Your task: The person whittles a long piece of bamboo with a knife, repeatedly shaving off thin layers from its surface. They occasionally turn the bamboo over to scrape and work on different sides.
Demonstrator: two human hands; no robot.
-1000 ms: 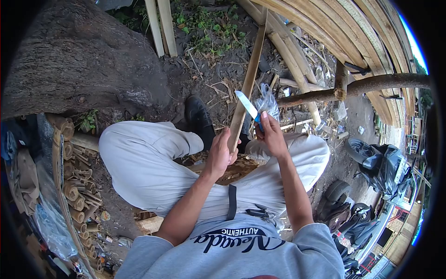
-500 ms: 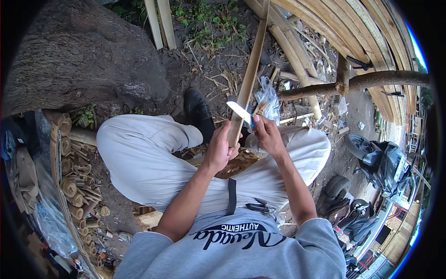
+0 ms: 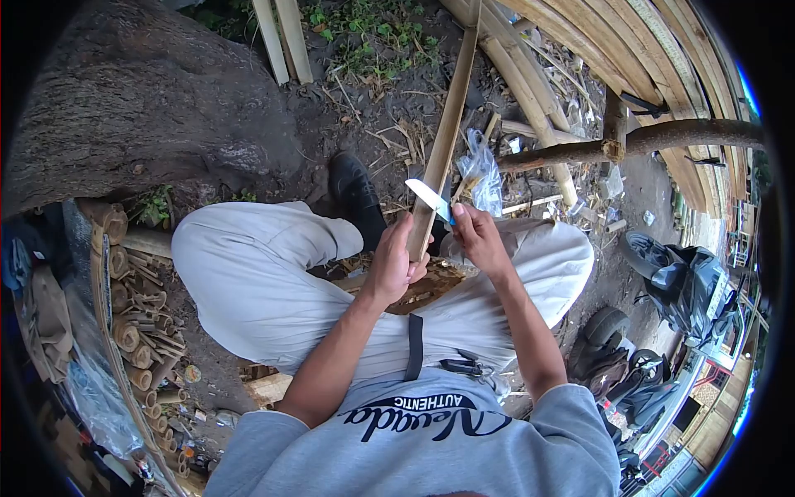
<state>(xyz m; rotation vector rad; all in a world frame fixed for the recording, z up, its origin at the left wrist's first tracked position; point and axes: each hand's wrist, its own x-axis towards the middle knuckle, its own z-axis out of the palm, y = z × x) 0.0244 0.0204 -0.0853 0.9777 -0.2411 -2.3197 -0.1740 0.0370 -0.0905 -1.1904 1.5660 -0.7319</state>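
Note:
A long bamboo strip [image 3: 450, 116] runs from between my legs up past the top of the view. My left hand [image 3: 397, 263] is wrapped around its near end, fingers curled beneath and thumb along the side. In my right hand [image 3: 478, 236] is a knife [image 3: 426, 197] with a blue handle, mostly hidden by the fingers. Its pale blade lies across the strip, just beyond my left hand. Both hands are above my lap, between my bent knees in light trousers [image 3: 257, 277].
A thick tree trunk [image 3: 149, 108] fills the upper left. Bamboo pieces [image 3: 137, 335] are stacked at left. Clear plastic [image 3: 483, 170] and shavings litter the ground ahead. A branch [image 3: 662, 139] props long bamboo slats [image 3: 596, 41] at upper right. Motorbikes [image 3: 683, 286] stand at right.
Hands, knife and strip keep nearly the same positions. The blade shows a slightly different tilt and glare, and the view has shifted a little.

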